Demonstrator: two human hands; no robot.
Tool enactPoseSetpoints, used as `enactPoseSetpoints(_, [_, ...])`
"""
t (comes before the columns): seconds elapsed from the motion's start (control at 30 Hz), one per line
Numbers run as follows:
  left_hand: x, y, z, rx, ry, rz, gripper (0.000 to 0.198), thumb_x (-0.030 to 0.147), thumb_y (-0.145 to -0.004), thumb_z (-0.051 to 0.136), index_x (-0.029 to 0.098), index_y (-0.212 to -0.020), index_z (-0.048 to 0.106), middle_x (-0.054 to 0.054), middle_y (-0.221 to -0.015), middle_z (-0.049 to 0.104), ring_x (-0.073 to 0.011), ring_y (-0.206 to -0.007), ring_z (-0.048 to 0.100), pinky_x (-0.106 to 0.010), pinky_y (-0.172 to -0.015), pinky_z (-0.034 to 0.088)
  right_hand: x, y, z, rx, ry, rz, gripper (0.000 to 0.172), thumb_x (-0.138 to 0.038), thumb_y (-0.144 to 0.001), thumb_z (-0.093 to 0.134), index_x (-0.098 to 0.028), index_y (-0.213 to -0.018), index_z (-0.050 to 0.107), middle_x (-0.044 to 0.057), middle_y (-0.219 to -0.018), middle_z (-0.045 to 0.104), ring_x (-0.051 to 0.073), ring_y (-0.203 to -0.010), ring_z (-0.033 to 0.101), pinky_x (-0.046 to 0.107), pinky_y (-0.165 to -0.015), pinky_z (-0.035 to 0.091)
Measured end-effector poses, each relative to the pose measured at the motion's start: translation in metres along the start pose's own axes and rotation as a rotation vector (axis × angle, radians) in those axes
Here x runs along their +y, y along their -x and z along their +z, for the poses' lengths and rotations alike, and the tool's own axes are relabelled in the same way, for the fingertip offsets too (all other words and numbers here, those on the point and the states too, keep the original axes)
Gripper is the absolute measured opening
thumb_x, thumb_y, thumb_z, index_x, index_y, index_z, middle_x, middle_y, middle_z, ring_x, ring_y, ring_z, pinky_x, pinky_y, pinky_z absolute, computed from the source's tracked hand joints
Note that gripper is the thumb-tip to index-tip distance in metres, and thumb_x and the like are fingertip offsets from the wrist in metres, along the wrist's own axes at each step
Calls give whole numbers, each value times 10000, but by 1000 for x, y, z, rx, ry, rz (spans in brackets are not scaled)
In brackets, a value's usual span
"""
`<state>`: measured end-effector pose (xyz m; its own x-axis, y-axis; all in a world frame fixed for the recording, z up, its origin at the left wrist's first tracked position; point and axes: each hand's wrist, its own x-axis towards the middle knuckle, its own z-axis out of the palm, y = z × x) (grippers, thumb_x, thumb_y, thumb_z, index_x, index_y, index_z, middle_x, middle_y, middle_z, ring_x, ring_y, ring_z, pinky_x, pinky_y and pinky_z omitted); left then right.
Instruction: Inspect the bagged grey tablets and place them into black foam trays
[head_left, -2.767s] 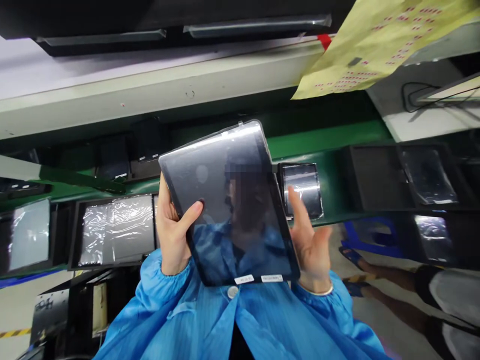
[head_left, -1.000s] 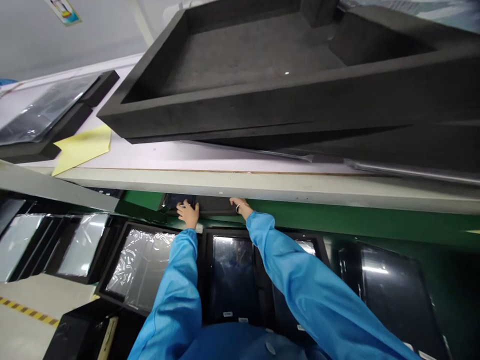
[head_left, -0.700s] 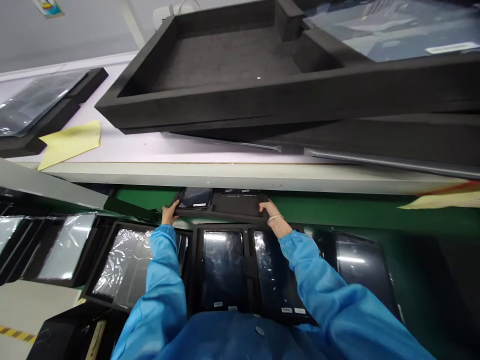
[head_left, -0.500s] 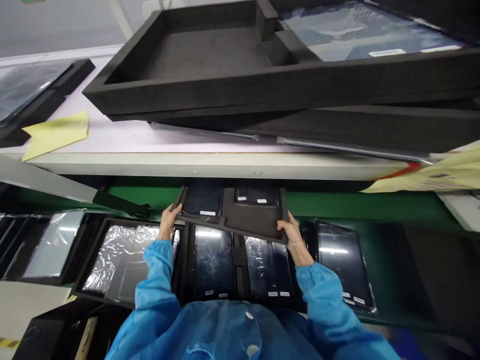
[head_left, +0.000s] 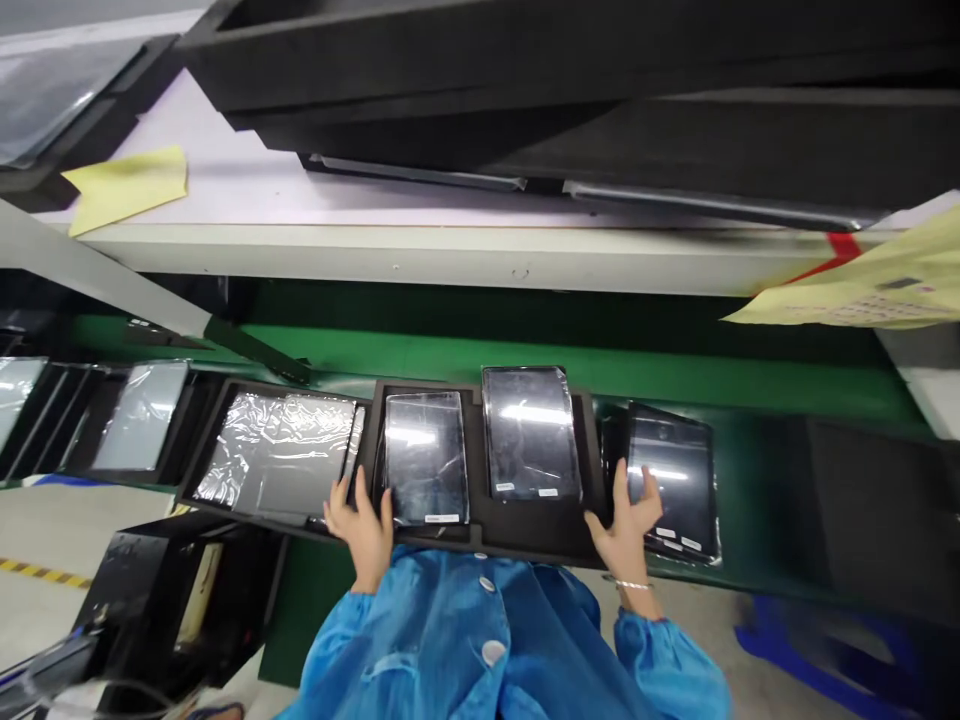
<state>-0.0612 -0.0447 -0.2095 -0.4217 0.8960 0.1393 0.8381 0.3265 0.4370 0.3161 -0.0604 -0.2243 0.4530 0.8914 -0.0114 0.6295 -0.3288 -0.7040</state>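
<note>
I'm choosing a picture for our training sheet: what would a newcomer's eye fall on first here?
Probably the glossy left screen and right screen on the black tray, between the open left hand and right hand. Next might come the bright blue jacket at the bottom centre, then the yellow sheet at the right edge.

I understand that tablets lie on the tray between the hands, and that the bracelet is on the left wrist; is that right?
Wrong side: the head view shows the bracelet worn at the right hand. Tablets do lie on the tray between that hand and the left hand.
</note>
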Motion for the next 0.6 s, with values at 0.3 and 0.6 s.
enactPoseSetpoints(0.3, [127,-14,67,-453,-342,330,884,427,-952,633,94,-1678,252,-274,-1761,137,-628,-1579,90,-905,-1124,176,-115,-37,109,-239,341,-203,1049,-500,-872,720,-62,-1662,184,388,-1710,17,593,-1579,-34,864,-1148,49])
enactPoseSetpoints(0.6, [114,-47,-5,-609,-18,308,922,208,-935,602,196,-1712,107,-200,-1767,206,-471,-1606,265,-700,-1190,389,-114,-45,41,-285,244,-147,1033,-371,-805,632,-111,-1686,160,240,-1671,379,439,-1521,402,591,-1136,459])
